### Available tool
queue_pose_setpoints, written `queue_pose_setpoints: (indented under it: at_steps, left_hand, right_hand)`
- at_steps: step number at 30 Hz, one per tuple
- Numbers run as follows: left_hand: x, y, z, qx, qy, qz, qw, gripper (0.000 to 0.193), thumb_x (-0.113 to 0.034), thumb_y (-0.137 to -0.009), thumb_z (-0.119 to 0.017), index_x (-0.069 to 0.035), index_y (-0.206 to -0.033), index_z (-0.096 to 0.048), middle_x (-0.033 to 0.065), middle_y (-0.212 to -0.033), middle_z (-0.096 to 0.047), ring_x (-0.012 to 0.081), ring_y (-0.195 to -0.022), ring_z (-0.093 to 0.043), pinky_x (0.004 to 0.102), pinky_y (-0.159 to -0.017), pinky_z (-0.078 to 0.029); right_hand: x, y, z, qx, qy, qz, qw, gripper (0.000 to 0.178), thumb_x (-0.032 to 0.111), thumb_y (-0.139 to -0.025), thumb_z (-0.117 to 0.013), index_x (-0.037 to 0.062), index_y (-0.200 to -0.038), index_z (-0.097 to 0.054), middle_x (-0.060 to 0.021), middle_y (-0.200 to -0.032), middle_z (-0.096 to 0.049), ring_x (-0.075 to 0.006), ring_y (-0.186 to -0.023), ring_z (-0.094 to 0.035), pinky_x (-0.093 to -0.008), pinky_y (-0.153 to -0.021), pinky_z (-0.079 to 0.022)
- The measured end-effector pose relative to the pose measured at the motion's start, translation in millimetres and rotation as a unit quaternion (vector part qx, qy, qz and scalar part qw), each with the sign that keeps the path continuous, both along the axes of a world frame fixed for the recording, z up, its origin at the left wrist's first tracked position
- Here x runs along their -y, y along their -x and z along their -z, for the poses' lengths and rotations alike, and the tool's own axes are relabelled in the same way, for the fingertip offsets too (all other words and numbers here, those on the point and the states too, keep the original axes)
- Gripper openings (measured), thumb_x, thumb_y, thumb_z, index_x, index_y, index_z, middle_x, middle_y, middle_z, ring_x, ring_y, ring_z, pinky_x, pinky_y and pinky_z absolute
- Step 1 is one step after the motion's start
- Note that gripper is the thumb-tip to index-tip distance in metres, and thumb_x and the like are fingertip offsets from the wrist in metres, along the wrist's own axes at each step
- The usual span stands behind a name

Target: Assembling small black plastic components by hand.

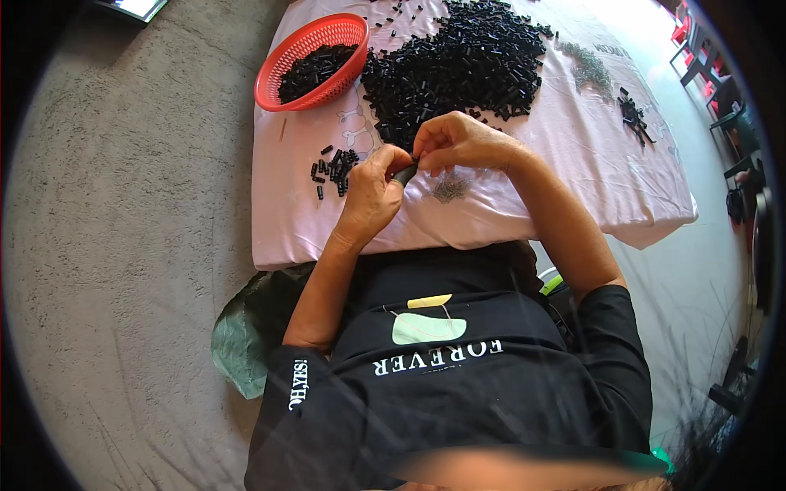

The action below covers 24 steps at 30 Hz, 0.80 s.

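Note:
Both hands meet above the near part of the table. My left hand (372,196) is closed, with a dark covering or piece showing along its thumb. A small black part (416,160) is pinched at its fingertips, mostly hidden. My right hand (463,146) touches the same spot, its thumb and forefinger pressed together there. Left of my left hand lies a small group of black cylindrical parts (327,170). Below my right hand is a little pile of thin metal pieces (449,189), too fine to name. Beyond both hands spreads a big heap of black parts (458,69).
A red plastic basket (266,82) holding black parts stands at the table's far left. On the pink tablecloth (565,188), more thin metal pieces (588,67) and a few longer black pieces (633,120) lie to the right. Chairs (716,94) line the far right.

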<state>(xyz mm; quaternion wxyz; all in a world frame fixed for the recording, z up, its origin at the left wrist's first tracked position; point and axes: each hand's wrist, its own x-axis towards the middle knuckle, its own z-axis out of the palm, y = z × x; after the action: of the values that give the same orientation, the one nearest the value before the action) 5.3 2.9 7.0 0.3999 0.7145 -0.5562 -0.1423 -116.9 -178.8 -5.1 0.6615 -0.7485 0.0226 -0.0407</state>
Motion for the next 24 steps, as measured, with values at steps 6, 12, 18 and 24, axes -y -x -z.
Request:
queue_pose_setpoints:
  at_steps: [6,12,18,24]
  left_hand:
    - [8.5,4.1,4.7,-0.257,0.032,0.008,0.966,0.012,0.007,-0.089,-0.054,0.000,-0.098,-0.059,0.0055,-0.082,-0.065,0.0096,-0.073,-0.062,0.0249,-0.070,-0.052]
    - [3.8,4.9,9.4,-0.254,0.031,-0.017,0.967,0.013,0.007,-0.087,-0.053,0.000,-0.096,-0.060,0.0068,-0.083,-0.065,0.0123,-0.073,-0.063,0.0250,-0.070,-0.052]
    - [-7.3,13.3,13.1,0.030,-0.033,0.028,0.999,0.014,0.005,-0.072,-0.062,-0.001,-0.085,-0.064,0.0141,-0.086,-0.063,0.0291,-0.080,-0.065,0.0363,-0.071,-0.052]
    - [-6.5,9.1,18.3,0.137,-0.072,0.042,0.987,0.015,0.004,-0.076,-0.063,0.001,-0.091,-0.061,0.0153,-0.087,-0.066,0.0275,-0.082,-0.068,0.0361,-0.073,-0.053]
  right_hand:
    - [2.0,1.8,-4.9,0.018,-0.056,-0.005,0.998,0.014,0.008,-0.086,-0.071,-0.0011,-0.095,-0.065,-0.0034,-0.079,-0.069,-0.0077,-0.071,-0.064,-0.0209,-0.062,-0.051]
    - [2.6,-0.4,-1.2,0.026,-0.074,-0.009,0.997,0.015,0.006,-0.087,-0.068,-0.0016,-0.100,-0.067,-0.0039,-0.081,-0.069,-0.0073,-0.072,-0.063,-0.0216,-0.066,-0.051]
    - [2.3,1.6,-3.9,0.031,-0.072,0.018,0.997,0.015,0.002,-0.089,-0.062,-0.0012,-0.102,-0.069,-0.0015,-0.082,-0.068,-0.0062,-0.072,-0.061,-0.0206,-0.066,-0.050]
    - [3.9,2.7,-1.3,0.019,-0.133,0.023,0.991,0.013,0.005,-0.092,-0.062,0.0007,-0.102,-0.068,-0.0028,-0.084,-0.069,-0.0061,-0.072,-0.063,-0.0201,-0.067,-0.051]
